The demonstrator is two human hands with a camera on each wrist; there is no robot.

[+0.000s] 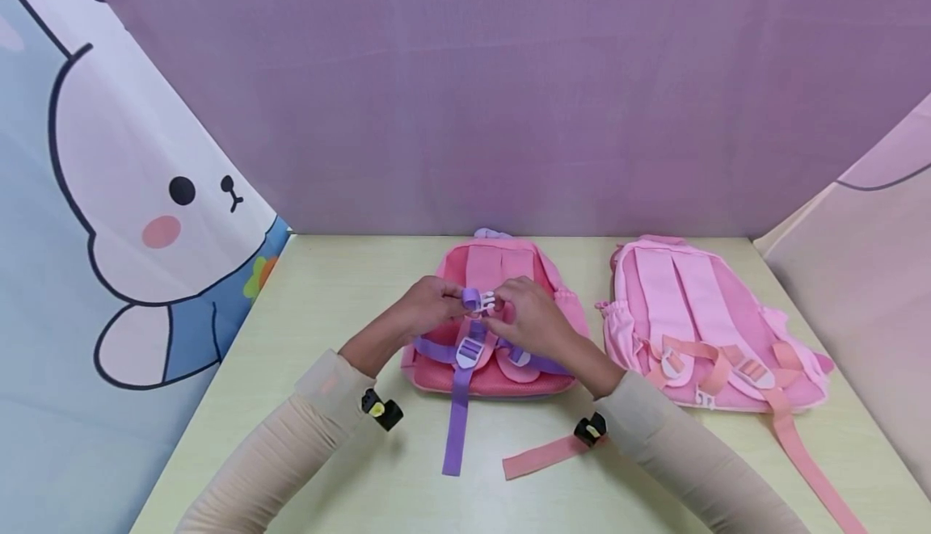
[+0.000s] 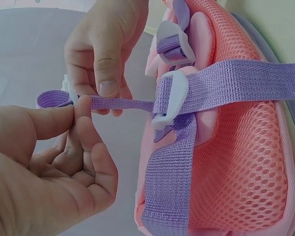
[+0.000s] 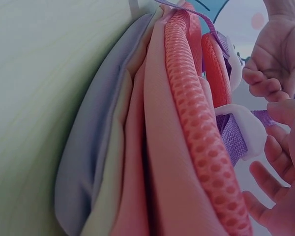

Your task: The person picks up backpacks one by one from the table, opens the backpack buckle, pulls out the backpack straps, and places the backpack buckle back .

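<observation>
A pink and coral child's backpack (image 1: 502, 259) lies with its strap side up on the table. Above it, my left hand (image 1: 429, 305) pinches a looped purple strap (image 1: 471, 300) between thumb and fingertips. From the other side, my right hand (image 1: 534, 320) holds the white plastic buckle (image 1: 486, 301) with its prongs, which the strap passes through. In the left wrist view the loop (image 2: 51, 99) stands out beside the buckle, and the strap runs on to a white ladder-lock slider (image 2: 176, 98). Both hands' fingertips meet close together; my right fingers partly hide the buckle.
A second, lighter pink backpack (image 1: 698, 292) with orange-pink straps lies to the right. One loose strap end (image 1: 545, 457) lies under my right wrist. A purple strap tail (image 1: 456, 429) hangs toward the table's front. A purple curtain (image 1: 509, 98) stands behind the table (image 1: 327, 283).
</observation>
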